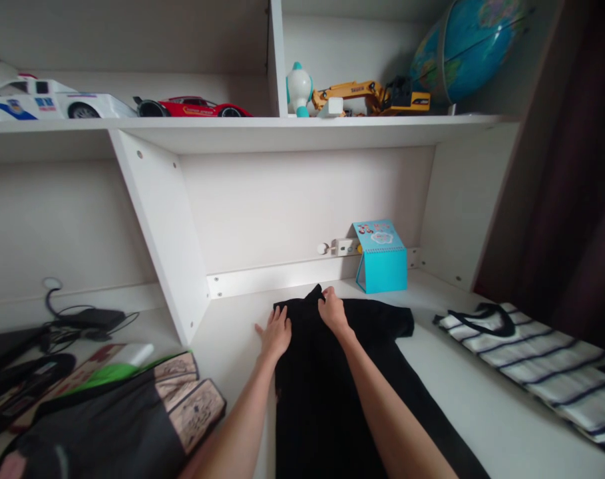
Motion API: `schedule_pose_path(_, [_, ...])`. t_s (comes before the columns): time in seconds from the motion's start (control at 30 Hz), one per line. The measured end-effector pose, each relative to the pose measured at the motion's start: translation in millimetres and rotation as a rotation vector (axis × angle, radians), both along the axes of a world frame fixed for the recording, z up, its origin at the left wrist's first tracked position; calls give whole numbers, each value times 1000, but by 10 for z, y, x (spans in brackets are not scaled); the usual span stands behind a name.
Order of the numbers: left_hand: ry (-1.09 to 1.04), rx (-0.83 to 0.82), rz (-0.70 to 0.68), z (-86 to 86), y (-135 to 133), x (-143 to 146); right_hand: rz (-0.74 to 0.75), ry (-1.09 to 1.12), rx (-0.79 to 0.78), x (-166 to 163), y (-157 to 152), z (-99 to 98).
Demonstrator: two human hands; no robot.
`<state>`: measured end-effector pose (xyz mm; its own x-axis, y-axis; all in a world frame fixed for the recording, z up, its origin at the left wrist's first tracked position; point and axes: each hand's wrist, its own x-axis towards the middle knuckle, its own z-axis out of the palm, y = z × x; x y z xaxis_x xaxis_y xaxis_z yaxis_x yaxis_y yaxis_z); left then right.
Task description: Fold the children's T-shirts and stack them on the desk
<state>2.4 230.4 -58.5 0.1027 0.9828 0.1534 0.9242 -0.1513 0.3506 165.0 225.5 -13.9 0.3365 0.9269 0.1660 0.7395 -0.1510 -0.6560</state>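
A black T-shirt lies spread on the white desk, its collar toward the back and one short sleeve out to the right. My left hand is flat at the shirt's left edge near the shoulder, fingers stretched over the cloth and thumb on the desk. Close to the collar, my right hand has its fingers bent in a pinch on the black fabric. The fingertips of that hand are partly hidden. The shirt's left sleeve is not seen spread out.
A striped shirt lies folded at right, a dark grey garment at left. A blue desk calendar stands behind the T-shirt beside a power strip. Cables and a black adapter sit far left. Toys and a globe fill the shelf above.
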Motion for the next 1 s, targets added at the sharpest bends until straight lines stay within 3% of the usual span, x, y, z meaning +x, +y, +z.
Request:
schedule_pose_path(0.37, [86,-42,-25,-13,20,2,-9,-136,43,66,-277,-94])
schedule_pose_path(0.57, [104,-42,-16,1,8,11,328,-211,73,-287,-201,-156])
schedule_pose_path(0.7, [99,-48,-18,-4,9,16,415,-215,68,-416,-342,-281])
schedule_pose_path(0.87, [100,-48,-18,7,-4,8,398,-227,6,-268,-401,-181])
schedule_pose_path(1.0, [27,-2,-44,33,-28,-9,149,-237,-85,334,-449,-3])
